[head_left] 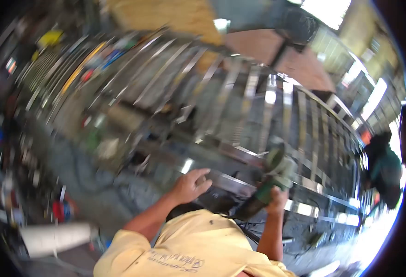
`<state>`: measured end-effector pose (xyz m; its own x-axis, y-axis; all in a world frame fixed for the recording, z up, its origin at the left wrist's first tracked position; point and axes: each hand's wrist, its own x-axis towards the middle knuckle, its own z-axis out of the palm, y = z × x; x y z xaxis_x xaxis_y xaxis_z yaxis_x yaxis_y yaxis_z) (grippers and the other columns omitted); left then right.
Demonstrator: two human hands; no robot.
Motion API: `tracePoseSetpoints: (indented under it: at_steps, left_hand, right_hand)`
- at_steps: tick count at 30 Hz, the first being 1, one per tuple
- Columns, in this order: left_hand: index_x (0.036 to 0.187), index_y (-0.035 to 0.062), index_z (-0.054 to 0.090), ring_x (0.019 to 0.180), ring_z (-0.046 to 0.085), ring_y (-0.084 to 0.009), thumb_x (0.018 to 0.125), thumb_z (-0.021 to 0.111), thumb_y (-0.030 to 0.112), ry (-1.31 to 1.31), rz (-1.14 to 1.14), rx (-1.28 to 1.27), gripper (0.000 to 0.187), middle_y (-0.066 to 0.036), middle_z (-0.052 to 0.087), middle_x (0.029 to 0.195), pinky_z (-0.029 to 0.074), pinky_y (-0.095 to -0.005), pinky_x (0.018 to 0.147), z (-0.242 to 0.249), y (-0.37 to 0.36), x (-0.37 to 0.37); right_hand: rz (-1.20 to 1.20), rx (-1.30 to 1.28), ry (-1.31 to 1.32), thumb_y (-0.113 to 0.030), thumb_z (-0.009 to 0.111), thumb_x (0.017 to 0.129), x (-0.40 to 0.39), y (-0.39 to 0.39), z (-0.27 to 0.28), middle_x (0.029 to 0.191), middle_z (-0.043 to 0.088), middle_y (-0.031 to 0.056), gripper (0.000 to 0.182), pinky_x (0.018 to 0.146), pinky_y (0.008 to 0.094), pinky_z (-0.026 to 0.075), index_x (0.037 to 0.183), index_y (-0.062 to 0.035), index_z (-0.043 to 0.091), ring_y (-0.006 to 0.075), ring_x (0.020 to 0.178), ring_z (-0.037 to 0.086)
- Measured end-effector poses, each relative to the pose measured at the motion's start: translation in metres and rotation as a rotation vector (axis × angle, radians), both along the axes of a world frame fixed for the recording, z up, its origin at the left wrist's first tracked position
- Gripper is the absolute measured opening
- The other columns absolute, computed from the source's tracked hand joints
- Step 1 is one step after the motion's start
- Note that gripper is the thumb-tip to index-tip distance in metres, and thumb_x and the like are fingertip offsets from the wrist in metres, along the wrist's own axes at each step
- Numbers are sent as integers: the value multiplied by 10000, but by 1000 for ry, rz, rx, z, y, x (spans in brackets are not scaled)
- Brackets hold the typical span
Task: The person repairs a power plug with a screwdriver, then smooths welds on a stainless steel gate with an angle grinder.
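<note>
My right hand is wrapped round the body of a green angle grinder, its round disc end pointing up and away from me, over the near edge of the slatted metal frame. My left hand is held out in front of my body, with thumb and fingers apart and nothing between them. A shiny flat metal bar lies between the two hands. The whole view is smeared by motion, so fine detail on the grinder is lost.
Long metal strips lie at the far left, one of them orange. A white cylinder is on the floor at lower left. At the right, a person in dark green is bent over. Brown sheets stand behind the frame.
</note>
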<state>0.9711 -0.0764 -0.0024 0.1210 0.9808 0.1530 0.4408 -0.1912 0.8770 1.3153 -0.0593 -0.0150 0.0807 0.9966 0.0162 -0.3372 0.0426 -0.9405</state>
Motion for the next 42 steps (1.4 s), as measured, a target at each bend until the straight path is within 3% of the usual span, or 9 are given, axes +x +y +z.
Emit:
tracePoseSetpoints:
  at_steps: [6,13,20,24,30,32,36,40,42]
  left_hand:
    - [1242,19,673,762,679,-251,946,706,326,72,212,-207,428,-133,714,880,548,-367,725,-31,-46,-128]
    - [1217,34,695,791,699,-276,929,707,344,179,341,-231,423,-158,724,893,556,-386,736,-57,-96,-168]
    - [1230,20,690,937,698,-345,913,689,371,243,367,-396,473,-169,729,963,550,-446,852,-58,-146,-178]
    - [1235,36,693,993,681,-363,896,695,375,383,427,-345,479,-196,700,1087,542,-454,881,-69,-137,-230]
    - [1304,72,649,1183,589,-395,847,713,352,706,523,-267,539,-217,634,1247,484,-507,996,-72,-95,-332]
    - [1328,82,629,1226,554,-411,820,724,345,914,490,-239,580,-225,619,1268,453,-538,1033,-72,-58,-362]
    - [1435,112,544,1338,472,-429,792,775,334,863,354,-219,718,-227,531,1438,384,-527,1140,-105,-22,-416]
    - [1429,75,548,1312,445,-481,808,738,324,873,277,-195,696,-279,532,1344,366,-571,1119,-125,-28,-437]
    - [1420,78,556,1313,441,-484,796,751,331,920,248,-169,702,-285,517,1370,372,-571,1107,-136,-32,-448]
  right_hand:
    - [75,-128,167,-439,805,871,-67,-38,-8,1135,667,157,720,808,476,623,1337,30,521,311,941,707]
    - [164,-26,139,-430,895,785,-101,-36,35,1111,627,159,819,763,442,617,1328,28,488,302,907,690]
    - [205,120,118,-421,890,788,-97,-50,64,1112,661,165,787,859,462,603,1293,69,538,308,955,701]
    - [165,94,92,-447,931,712,-99,-93,62,1080,668,171,859,775,410,607,1294,45,534,295,915,703]
    - [22,-23,-31,-338,936,660,-135,-143,40,1191,595,151,1109,695,400,597,1515,-52,291,289,866,680]
    - [57,-94,-45,-293,911,652,-156,-150,41,1192,598,139,1072,804,400,586,1503,-52,306,272,935,665]
    - [-39,-230,-397,-238,918,632,-222,-142,56,1233,602,132,1063,996,387,493,1499,-61,329,222,1128,592]
    - [34,-228,-647,-330,941,655,-294,-127,62,1311,596,181,1102,1070,392,448,1523,-75,312,277,1222,579]
    - [81,-280,-598,-248,951,644,-333,-122,75,1359,572,158,1091,1114,376,412,1523,-78,326,254,1294,538]
